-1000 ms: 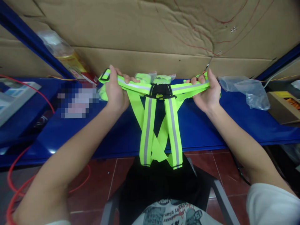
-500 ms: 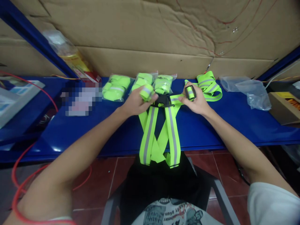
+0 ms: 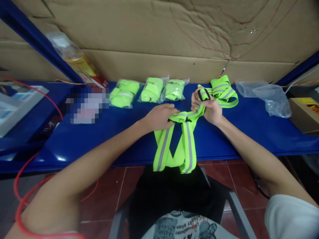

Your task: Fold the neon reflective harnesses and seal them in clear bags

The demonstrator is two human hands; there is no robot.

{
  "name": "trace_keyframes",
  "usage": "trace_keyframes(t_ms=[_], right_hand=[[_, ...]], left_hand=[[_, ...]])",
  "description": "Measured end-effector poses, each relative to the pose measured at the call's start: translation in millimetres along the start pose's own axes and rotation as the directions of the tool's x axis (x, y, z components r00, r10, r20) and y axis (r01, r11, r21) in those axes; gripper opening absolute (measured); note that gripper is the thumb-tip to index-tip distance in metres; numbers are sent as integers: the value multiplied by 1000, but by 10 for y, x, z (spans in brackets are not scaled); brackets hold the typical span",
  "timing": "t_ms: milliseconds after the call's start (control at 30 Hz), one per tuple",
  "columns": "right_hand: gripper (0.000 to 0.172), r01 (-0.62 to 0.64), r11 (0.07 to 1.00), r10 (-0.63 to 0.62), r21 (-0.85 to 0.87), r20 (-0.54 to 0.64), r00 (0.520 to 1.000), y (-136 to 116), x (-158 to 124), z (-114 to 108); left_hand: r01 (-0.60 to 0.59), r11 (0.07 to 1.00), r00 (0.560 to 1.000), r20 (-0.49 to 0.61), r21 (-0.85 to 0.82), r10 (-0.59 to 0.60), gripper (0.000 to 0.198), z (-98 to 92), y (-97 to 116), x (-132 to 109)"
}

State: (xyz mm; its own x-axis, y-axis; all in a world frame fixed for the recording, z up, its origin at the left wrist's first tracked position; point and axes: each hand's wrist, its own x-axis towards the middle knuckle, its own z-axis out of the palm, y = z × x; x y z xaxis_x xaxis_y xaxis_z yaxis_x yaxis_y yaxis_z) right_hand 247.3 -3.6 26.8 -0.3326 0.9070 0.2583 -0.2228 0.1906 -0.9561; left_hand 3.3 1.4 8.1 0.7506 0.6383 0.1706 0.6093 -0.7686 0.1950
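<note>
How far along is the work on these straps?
Done: three bagged bundles lie on the bench. In hand: left hand and right hand grip one harness, its loops hanging off the edge. Left: a loose strap set behind the right hand, and empty bags.

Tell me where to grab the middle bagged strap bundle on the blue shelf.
Probably from above, pinching the middle bag by its near and far ends: it lies flat on the blue shelf, and the left bag and right bag crowd its sides.

Blue table [image 3: 74,146] — three bagged straps [image 3: 152,89], loose strap [image 3: 225,93], empty bags [image 3: 271,99].
</note>
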Motion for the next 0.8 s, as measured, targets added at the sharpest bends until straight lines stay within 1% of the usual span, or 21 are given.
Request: trace_keyframes(t_ms=[100, 233, 300, 333, 400, 467, 567, 667, 733, 800], right_hand=[[42, -29, 1000, 29, 3, 35, 999, 6, -5, 37], [32, -76, 990, 88, -120, 94, 992, 70, -13, 19], [32, -78, 982, 95, -173, 91, 991, 77, -28, 23], [34, -58, 982, 74, -180, 83, 994, 67, -36, 31], [38, 0, 988, 11, -153, 71, 997, 28, -53, 54], [42, 13, 993, -4, -121, 75, 997, -24, -68, 68], [44, -43, 987, 60, -156, 110, 992, -85, -86, 55], [43, -54, 976, 82, -210, 129, 988, -92, -89, 1], [42, -66, 977, 98, -201, 151, 984, -74, -79, -42], [42, -112, 979, 145, -169, 203, 968, -49, -66, -73]], left_hand=[[2, 1000, 1000, 11, 18, -3, 39, 12, 82, 26], [34, 999, 999, 0, -18, -34, 30, 19, 85, 33], [37, 999, 999, 0, -19, -37, 27, 7, 85, 27], [36, 999, 999, 0, -15, -36, 27, 0, 90, 24], [35, 999, 999, -2, -8, -35, 31, -11, 103, 21], [35, 999, 999, -6, -11, -35, 35, -13, 113, 20], [41, 999, 999, -10, -23, -41, 33, -7, 111, 20], [53, 998, 998, -16, -20, -53, 25, -14, 114, 19], [61, 998, 998, -12, -16, -61, 20, -33, 134, 19], [63, 998, 998, 5, -12, -63, 16, -56, 164, 19]])
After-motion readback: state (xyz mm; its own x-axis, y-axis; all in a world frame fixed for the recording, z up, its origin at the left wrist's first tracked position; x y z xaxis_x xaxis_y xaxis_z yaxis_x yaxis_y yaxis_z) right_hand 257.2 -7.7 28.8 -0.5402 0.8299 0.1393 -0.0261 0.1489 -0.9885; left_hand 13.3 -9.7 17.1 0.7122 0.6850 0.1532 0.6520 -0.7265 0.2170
